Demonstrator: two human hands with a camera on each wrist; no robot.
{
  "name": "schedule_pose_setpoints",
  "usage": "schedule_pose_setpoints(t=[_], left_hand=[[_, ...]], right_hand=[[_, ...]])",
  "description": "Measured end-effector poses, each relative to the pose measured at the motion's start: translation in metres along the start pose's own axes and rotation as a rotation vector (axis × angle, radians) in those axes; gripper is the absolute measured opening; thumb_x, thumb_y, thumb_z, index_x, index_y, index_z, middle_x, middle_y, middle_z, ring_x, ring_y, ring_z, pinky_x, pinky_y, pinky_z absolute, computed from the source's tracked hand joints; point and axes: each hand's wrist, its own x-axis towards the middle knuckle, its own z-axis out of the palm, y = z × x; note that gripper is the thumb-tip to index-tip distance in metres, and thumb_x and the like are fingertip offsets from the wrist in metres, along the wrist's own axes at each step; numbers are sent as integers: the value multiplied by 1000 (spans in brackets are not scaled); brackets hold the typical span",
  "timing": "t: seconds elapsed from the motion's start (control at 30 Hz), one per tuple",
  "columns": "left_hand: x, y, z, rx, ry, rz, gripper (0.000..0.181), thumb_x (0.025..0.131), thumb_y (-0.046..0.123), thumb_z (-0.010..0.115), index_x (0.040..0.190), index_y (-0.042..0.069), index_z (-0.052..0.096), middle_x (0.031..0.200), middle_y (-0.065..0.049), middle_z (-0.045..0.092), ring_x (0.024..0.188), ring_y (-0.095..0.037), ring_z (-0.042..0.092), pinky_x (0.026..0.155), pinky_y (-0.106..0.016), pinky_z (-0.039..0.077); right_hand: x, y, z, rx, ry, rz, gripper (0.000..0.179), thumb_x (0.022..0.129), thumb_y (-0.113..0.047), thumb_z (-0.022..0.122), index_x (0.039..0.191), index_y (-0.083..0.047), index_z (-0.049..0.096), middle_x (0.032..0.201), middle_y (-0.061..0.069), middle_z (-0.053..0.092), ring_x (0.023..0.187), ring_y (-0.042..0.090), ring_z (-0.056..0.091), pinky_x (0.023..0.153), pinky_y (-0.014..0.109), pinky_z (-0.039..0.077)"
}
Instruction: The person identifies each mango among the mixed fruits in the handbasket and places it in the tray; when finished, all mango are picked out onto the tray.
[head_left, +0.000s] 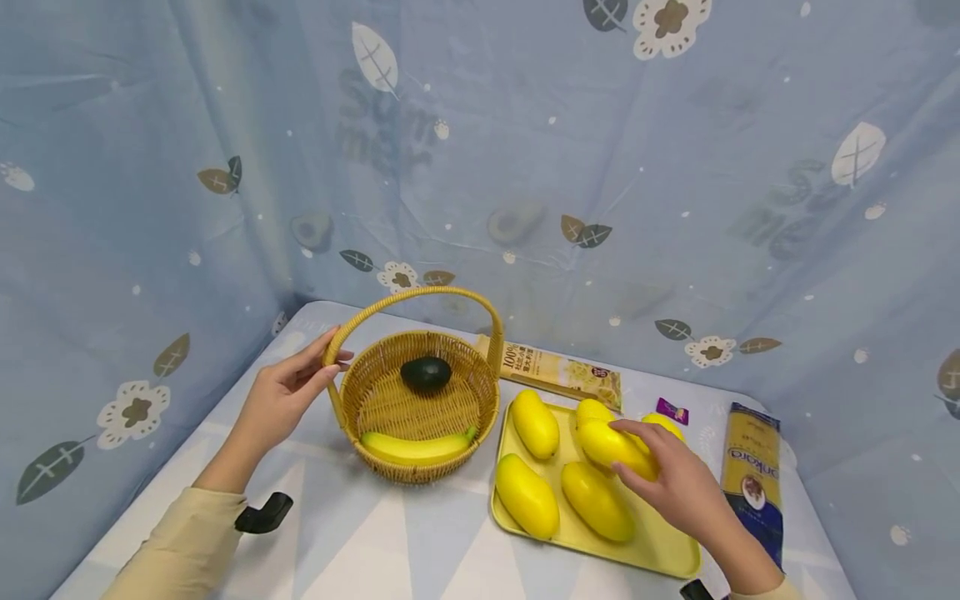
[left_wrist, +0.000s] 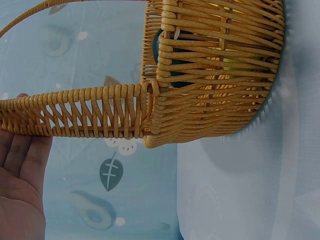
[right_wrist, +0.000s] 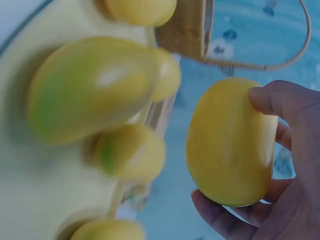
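My left hand [head_left: 288,387] grips the handle of a wicker basket [head_left: 416,475] at its left side, thumb and fingers about it. Inside lie a dark green avocado [head_left: 426,375] and a banana [head_left: 417,448]. With the right hand [head_left: 678,483] I hold a yellow mango [right_wrist: 230,145] between thumb and fingers, raised over a yellow tray [head_left: 667,542]. Several more mangoes rest on that tray, such as one at the front left [head_left: 527,497] and one at the front middle [head_left: 597,502]. In the left wrist view, part of the left hand [left_wrist: 22,185] shows below the handle [left_wrist: 75,112].
A noodle packet [head_left: 558,373] lies behind the tray, partly hidden by the basket. Farther right are a small purple wrapper [head_left: 672,411] and a gold and blue bag [head_left: 752,479]. Patterned blue curtains [head_left: 480,167] hang close around the table.
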Motion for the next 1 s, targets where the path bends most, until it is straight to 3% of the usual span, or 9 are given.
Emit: schedule_pose_setpoints(t=[0.17, 0.4, 0.67, 1.0], left_hand=[[0, 0, -1, 9, -1, 3, 59, 101, 3, 62, 154, 24, 47, 126, -15, 70, 108, 1, 66, 89, -13, 52], [0, 0, -1, 8, 4, 9, 58, 101, 3, 62, 153, 24, 48, 124, -16, 70, 108, 1, 66, 90, -13, 52], [0, 0, 0, 15, 3, 14, 59, 101, 2, 62, 154, 24, 47, 124, -16, 70, 108, 2, 66, 90, -12, 51], [0, 1, 0, 20, 5, 14, 59, 101, 3, 62, 154, 23, 47, 125, -16, 69, 108, 2, 66, 90, -12, 51]], right_hand=[[-20, 24, -1, -2, -52, 151, 59, 92, -48, 74, 143, -22, 56, 139, 19, 57, 118, 40, 58, 93, 63, 52], [-40, 53, 13, -50, -150, 331, 70, 89, -58, 72, 144, -16, 55, 136, 27, 55, 117, 46, 56, 93, 70, 47], [-50, 70, 33, -59, -197, 407, 77, 86, -66, 70, 144, -17, 55, 137, 27, 55, 116, 47, 56, 90, 73, 46], [-53, 66, 41, -86, -169, 391, 70, 91, -56, 71, 145, -17, 54, 142, 28, 50, 123, 51, 50, 95, 73, 43]])
